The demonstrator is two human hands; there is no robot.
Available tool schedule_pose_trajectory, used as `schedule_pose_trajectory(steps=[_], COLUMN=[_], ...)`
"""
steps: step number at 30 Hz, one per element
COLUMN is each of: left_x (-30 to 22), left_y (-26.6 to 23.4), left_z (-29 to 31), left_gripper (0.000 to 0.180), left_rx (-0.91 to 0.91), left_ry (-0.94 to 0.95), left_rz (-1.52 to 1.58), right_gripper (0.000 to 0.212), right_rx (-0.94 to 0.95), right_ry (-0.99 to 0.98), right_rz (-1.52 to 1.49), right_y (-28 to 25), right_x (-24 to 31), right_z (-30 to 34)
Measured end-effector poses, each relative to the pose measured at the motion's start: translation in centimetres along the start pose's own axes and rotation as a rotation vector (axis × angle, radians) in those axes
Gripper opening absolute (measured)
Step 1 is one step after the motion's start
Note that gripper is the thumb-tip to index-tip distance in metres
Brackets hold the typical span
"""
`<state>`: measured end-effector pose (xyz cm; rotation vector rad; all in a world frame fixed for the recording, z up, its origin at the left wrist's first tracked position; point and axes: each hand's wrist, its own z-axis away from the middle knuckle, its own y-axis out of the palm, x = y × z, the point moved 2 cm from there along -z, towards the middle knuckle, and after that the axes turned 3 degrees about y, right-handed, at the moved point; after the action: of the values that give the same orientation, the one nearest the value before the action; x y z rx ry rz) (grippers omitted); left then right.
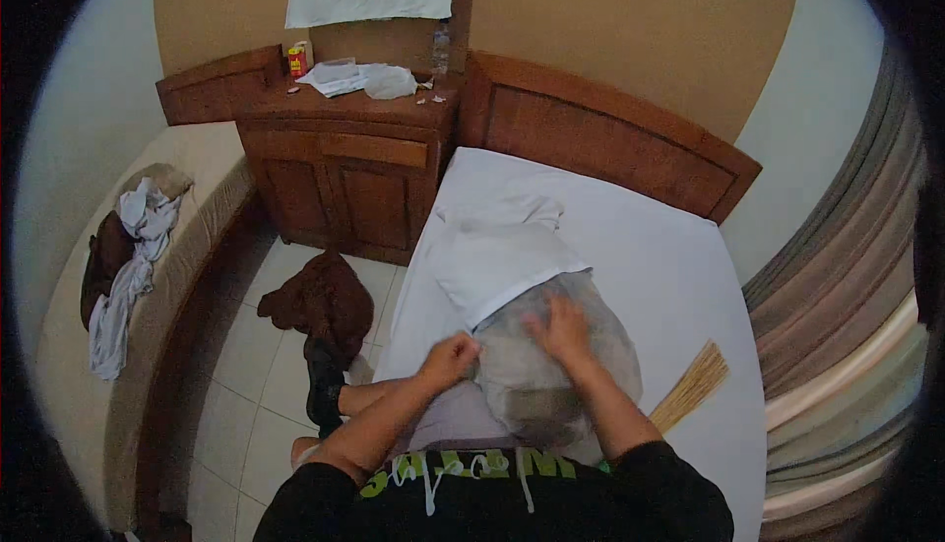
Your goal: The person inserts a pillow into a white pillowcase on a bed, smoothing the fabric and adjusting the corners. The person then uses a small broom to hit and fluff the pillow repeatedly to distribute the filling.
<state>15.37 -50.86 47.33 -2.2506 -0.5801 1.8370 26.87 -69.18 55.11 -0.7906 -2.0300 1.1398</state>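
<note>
- From where I stand, the grey pillow (610, 355) lies on the white-sheeted bed (679, 276), closer to its left edge than to its right, before the person in a black shirt (591, 508).
- The white pillowcase (502, 261) covers the pillow's far end, toward the bed's head edge; the near part is bare, with a darker patch low down.
- I see the left hand (453, 357) at the left corner of the pillowcase's mouth, fingers curled together and clamped on that edge.
- The right hand (561, 330) is laid over the bare pillow, just short of the pillowcase's mouth; it is a little blurred, fingers stretched out and thumb apart, closed on nothing.
- A straw whisk (692, 384) lies near the bed's right edge, its bristles pointing away from the person.
- On the floor beside the bed's left edge, a brown cloth (320, 301) sits in a heap, near a black shoe (323, 384).
- The wooden cabinet (379, 202) carries white papers (333, 77) toward its back edge, a red and yellow box (296, 61) by its left end and a clear bottle (440, 50) at its back right corner.
- Rumpled clothes (118, 261) lie along the other bed's left edge.
</note>
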Motion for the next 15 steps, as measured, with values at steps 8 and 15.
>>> schedule_pose_trajectory(steps=[8, 15], left_x=[2.3, 1.1], left_y=[-1.2, -2.4], left_z=[-3.6, -6.7], left_gripper=[0.028, 0.017], left_rx=[-0.173, -0.515], left_ry=[-0.116, -0.073], left_rz=[-0.204, 0.067], right_gripper=[0.073, 0.037], right_rx=[0.393, 0.065], right_ry=[0.128, 0.071], right_rz=[0.1, -0.403], right_y=[3.6, -2.2], right_x=[2.4, 0.1], right_z=[3.7, -0.8])
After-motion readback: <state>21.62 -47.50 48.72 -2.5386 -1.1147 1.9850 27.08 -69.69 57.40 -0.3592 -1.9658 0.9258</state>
